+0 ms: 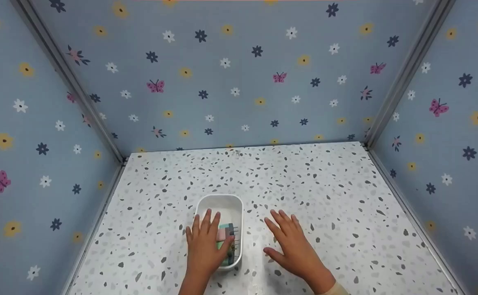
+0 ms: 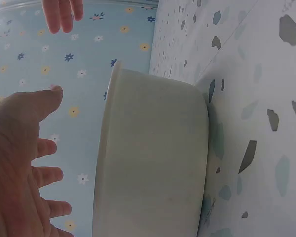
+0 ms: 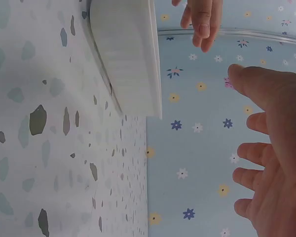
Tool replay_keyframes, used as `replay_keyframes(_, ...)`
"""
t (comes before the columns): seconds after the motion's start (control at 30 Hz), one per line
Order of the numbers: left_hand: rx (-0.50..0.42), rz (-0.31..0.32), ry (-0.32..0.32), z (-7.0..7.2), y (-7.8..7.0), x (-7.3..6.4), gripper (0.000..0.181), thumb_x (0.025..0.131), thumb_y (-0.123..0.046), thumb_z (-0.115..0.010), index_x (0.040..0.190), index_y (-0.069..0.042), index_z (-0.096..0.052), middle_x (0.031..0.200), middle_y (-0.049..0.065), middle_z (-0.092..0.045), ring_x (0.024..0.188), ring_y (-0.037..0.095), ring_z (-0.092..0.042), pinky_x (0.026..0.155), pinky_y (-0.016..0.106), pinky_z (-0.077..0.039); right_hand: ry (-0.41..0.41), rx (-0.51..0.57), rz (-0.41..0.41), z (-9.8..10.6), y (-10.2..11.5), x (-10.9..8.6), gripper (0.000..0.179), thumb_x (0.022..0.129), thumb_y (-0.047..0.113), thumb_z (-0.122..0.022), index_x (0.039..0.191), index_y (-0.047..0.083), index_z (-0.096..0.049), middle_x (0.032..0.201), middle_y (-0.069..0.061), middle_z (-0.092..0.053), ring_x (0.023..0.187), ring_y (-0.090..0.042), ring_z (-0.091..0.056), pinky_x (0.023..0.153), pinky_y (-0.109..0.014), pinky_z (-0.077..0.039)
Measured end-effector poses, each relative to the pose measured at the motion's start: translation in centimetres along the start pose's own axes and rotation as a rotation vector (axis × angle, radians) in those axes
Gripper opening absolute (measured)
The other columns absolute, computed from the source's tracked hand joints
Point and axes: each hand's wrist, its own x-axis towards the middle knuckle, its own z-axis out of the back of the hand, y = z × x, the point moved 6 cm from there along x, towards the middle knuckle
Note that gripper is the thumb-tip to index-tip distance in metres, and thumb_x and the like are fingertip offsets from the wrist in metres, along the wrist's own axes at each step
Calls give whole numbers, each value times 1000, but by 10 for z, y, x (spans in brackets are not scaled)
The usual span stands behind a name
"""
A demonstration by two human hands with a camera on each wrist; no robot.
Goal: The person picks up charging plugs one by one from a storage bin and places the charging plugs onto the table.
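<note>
A white oblong bin (image 1: 242, 217) with rounded corners stands on the speckled surface. Inside it lie several small pastel blocks (image 1: 221, 234) in pink, green and teal, with dark grey ends and thin metal prongs. My left hand (image 1: 204, 248) hovers over the bin, fingers spread, covering part of the blocks. The left wrist view puts this hand (image 2: 19, 158) above the bin's rim with a gap between. To the right of the bin, my right hand (image 1: 294, 248) is held in the air with its fingers extended, and nothing is in it (image 3: 281, 148).
White tabletop (image 1: 304, 184) with grey flecks spreads around the bin. Blue panels (image 1: 239, 82) printed with flowers and butterflies rise at the back, left and right, joined by grey metal posts (image 1: 411, 69) at the corners.
</note>
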Motion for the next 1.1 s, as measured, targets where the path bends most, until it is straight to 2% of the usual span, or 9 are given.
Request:
replay_keyframes(0.17,-34,55,-27,3,9,-1,80,92,-60,-68,155,-17,-44,165,13,-33,151,48,-25,116,70,-19,32,14,13,-3,7,4,85,93,47,-74,162,22,-31,167,-9,-30,155,-32,-26,119,-62,-23)
replay_keyframes(0.33,-85,115,-48,3,19,-2,80,95,-60,-64,155,-13,-44,164,18,-33,149,51,-28,118,64,-24,37,31,42,-7,13,5,83,93,45,-75,161,19,-34,166,-9,-33,154,-33,-28,119,-62,-23)
replay_keyframes(0.57,-128,302,-2,0,33,-3,79,102,-64,-47,158,-9,-37,162,21,-35,148,45,-34,112,62,-35,74,36,69,-15,23,11,80,94,47,-74,159,18,-37,159,-8,-43,149,-33,-37,118,-61,-25)
replay_keyframes(0.7,-147,375,23,-2,36,-4,83,103,-68,-37,159,-6,-33,159,25,-37,146,44,-39,109,63,-39,111,40,73,-20,30,14,76,94,47,-73,156,16,-42,155,-4,-49,148,-29,-41,119,-58,-26)
replay_keyframes(0.9,-171,444,57,-5,39,-5,101,96,-81,-18,159,-4,-31,155,29,-41,142,46,-42,106,65,-40,108,8,105,-27,39,18,72,93,47,-74,152,15,-48,148,-2,-55,145,-28,-44,119,-56,-27)
replay_keyframes(1.0,-178,446,54,-5,40,-4,105,95,-82,-15,155,1,-36,150,28,-48,139,45,-48,106,62,-41,98,2,127,-29,43,22,72,92,46,-76,152,15,-48,148,-2,-55,144,-27,-45,119,-55,-28)
replay_keyframes(1.1,-186,437,34,-3,41,-2,102,98,-79,-18,148,6,-44,141,28,-56,131,44,-55,104,59,-44,85,5,150,-32,47,26,72,91,43,-77,151,14,-49,147,-2,-56,143,-27,-46,118,-55,-29)
